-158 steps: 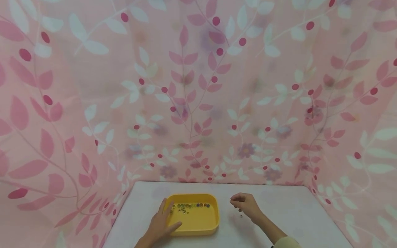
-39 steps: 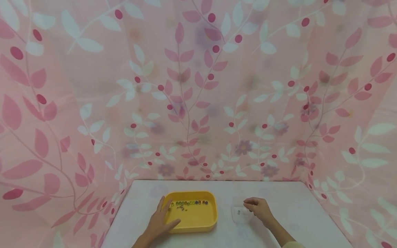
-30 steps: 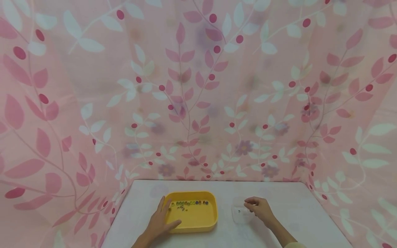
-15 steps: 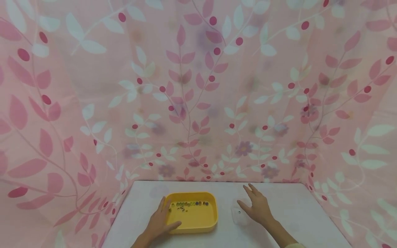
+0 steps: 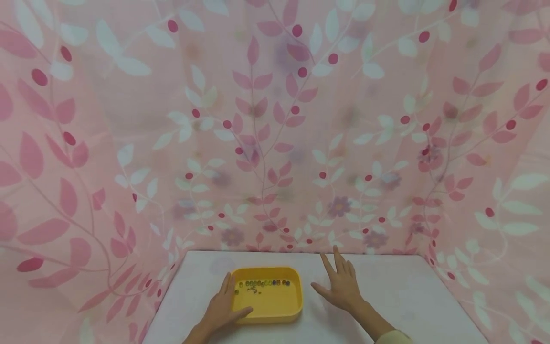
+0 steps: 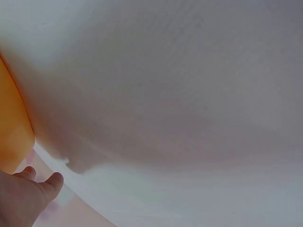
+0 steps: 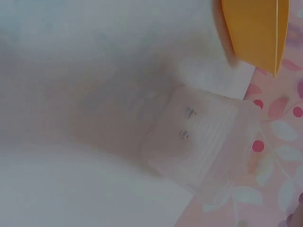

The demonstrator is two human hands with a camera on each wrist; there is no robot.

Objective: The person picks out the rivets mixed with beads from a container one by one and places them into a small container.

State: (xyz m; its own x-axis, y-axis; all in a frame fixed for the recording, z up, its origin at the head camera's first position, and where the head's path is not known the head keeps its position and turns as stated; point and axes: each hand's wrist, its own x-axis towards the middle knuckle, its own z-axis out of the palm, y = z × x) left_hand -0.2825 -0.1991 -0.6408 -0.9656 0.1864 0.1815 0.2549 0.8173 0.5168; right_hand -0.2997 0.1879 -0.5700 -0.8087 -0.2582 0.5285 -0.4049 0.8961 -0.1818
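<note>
A yellow tray [image 5: 275,306] lies on the white table [image 5: 404,296], with several small coloured beads [image 5: 263,284] in a row along its far wall. My left hand [image 5: 223,306] rests over the tray's near-left corner, fingers straight along the left rim and thumb on the near rim. My right hand [image 5: 339,284] hovers just right of the tray, fingers spread and holding nothing. It hides a small clear plastic container [image 7: 199,142] in the head view. The right wrist view shows that container below the hand, with two tiny beads [image 7: 187,124] inside. The left wrist view shows the tray's side [image 6: 12,127] and my left fingertips [image 6: 47,182].
Pink leaf-patterned curtains [image 5: 275,143] close in the table at the back and on both sides. The bare table surface [image 6: 189,94] stretches to the right of my right hand and behind the tray. The tray's corner [image 7: 255,28] sits close to the clear container.
My right hand, curled at the clear container a second ago, has lifted, spread its fingers and drifted left towards the tray, now covering the container from the head view. Left hand and tray are unmoved.
</note>
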